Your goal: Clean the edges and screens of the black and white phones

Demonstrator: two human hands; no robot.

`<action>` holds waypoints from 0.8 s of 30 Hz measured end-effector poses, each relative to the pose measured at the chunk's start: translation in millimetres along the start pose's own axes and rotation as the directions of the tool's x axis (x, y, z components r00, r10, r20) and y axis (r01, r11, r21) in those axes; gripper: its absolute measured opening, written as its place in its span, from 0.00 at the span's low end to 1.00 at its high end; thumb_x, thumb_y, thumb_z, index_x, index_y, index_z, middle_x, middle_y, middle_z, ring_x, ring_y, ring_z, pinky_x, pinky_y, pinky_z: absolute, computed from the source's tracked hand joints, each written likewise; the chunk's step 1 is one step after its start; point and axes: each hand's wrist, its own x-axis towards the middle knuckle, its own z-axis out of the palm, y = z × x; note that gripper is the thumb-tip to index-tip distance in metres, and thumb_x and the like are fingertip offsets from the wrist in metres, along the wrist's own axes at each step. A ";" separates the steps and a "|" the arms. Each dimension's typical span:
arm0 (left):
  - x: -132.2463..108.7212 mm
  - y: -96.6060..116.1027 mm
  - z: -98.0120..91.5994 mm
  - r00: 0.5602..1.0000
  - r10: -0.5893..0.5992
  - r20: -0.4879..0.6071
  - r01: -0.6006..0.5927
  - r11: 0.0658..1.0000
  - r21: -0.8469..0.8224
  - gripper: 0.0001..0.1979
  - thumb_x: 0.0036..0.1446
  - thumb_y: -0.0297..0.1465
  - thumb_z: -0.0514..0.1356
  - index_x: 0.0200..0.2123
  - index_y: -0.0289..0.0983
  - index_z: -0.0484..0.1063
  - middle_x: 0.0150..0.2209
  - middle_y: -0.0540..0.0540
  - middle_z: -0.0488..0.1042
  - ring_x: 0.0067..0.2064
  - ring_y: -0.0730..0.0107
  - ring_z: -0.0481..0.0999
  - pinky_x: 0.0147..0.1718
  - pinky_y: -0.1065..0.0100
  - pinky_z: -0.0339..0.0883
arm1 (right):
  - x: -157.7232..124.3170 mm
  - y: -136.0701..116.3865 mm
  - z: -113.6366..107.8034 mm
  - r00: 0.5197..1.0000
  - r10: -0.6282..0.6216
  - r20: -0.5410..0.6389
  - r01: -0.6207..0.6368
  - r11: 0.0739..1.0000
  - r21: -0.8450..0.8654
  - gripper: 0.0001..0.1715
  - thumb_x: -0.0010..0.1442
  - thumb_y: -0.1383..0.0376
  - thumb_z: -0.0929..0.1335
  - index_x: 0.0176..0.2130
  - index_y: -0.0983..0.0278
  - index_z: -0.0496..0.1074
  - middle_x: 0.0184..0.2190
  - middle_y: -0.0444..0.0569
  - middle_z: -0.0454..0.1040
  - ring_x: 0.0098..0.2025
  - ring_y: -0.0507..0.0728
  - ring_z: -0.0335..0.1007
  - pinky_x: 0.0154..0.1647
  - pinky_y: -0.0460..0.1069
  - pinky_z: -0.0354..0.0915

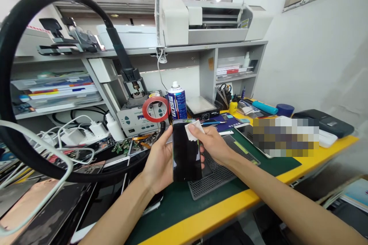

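Note:
A black smartphone [186,160] is held upright over the workbench, its dark screen facing me. My left hand [160,157] wraps round it from the left and behind, with fingertips showing past its right edge. Between the thumb and fingers of my right hand [214,139] is a folded white wipe [192,131], pressed against the upper right of the screen. Below the phone lies a grey perforated mat [212,183] on the dark green bench mat [178,214].
A hot-air station [129,120] with a thick black hose [8,84] arches at the left. Behind the phone stand a blue spray can [176,101] and a red tape roll [147,109]. Phone parts and white cables crowd the left side. A tablet [253,139] lies to the right.

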 end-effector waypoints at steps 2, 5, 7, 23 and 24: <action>-0.3 -0.1 1.0 1.000 0.008 -0.006 -0.008 1.000 0.006 0.35 0.64 0.51 0.49 0.52 0.24 0.74 0.44 0.28 0.78 0.42 0.44 0.79 0.50 0.45 0.67 | -0.6 0.2 0.6 1.000 0.020 0.006 -0.020 1.000 0.004 0.33 0.59 0.42 0.67 0.19 0.65 0.65 0.12 0.40 0.59 0.12 0.49 0.59 0.09 0.43 0.53; -0.1 -1.1 3.0 0.999 0.007 -0.038 -0.006 1.000 0.020 0.36 0.64 0.52 0.49 0.49 0.23 0.74 0.42 0.27 0.78 0.40 0.45 0.80 0.48 0.45 0.69 | -0.8 1.9 1.3 0.999 0.028 0.041 -0.029 0.999 0.024 0.34 0.60 0.41 0.66 0.19 0.65 0.65 0.11 0.39 0.58 0.11 0.51 0.60 0.08 0.44 0.56; 0.3 -2.6 4.8 0.997 0.010 -0.074 -0.008 1.000 0.027 0.37 0.63 0.53 0.49 0.47 0.22 0.75 0.40 0.27 0.78 0.37 0.47 0.80 0.46 0.46 0.71 | -0.5 2.8 1.7 0.997 0.018 0.069 -0.020 0.999 0.025 0.36 0.60 0.41 0.65 0.17 0.65 0.65 0.10 0.40 0.58 0.12 0.51 0.61 0.09 0.45 0.58; -0.2 -13.4 2.9 1.000 -0.004 -0.002 0.004 1.000 0.003 0.39 0.60 0.58 0.47 0.48 0.28 0.75 0.33 0.33 0.78 0.32 0.51 0.79 0.36 0.51 0.74 | -1.0 -0.9 3.0 1.000 -0.018 -0.007 0.018 1.000 0.006 0.36 0.60 0.41 0.66 0.15 0.65 0.67 0.08 0.45 0.65 0.10 0.51 0.60 0.09 0.44 0.54; -0.2 -14.0 2.4 1.000 -0.004 0.006 0.004 1.000 0.007 0.39 0.61 0.58 0.46 0.48 0.28 0.75 0.32 0.34 0.78 0.31 0.53 0.79 0.35 0.53 0.74 | -0.8 -1.3 3.1 1.000 -0.023 -0.017 0.024 1.000 0.011 0.36 0.59 0.42 0.66 0.15 0.65 0.66 0.08 0.45 0.64 0.09 0.51 0.59 0.08 0.44 0.53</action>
